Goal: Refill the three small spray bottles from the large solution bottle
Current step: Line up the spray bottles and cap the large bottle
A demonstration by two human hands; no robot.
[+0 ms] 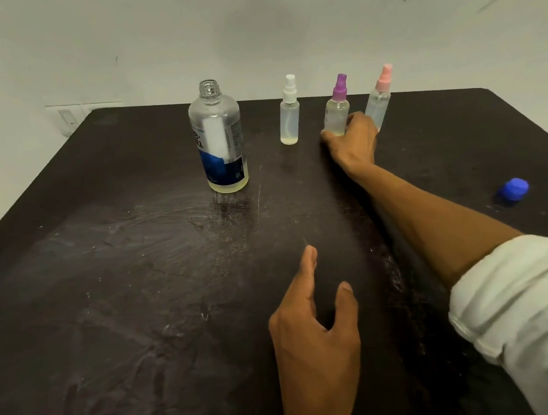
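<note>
Fingers (333, 138) of the right hand (354, 142) are curling round the base of the purple bottle (337, 113), standing mid-row at the tabletop's (104, 297) far edge between the white bottle (289, 119) and pink bottle (379, 104). Left hand (315, 333) is hovering loose, holding nothing. Thin clear plastic, probably light and tippy; gripping low on the round body looks safest. Big bottle (217, 138) is standing uncapped, nearly drained, blue cap (513, 190) lying well apart.

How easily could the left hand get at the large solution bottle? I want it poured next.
Probably yes: the left hand hovers open over bare table, and nothing stands between it and the uncapped large solution bottle. The right hand is off at the purple-topped spray bottle.
</note>
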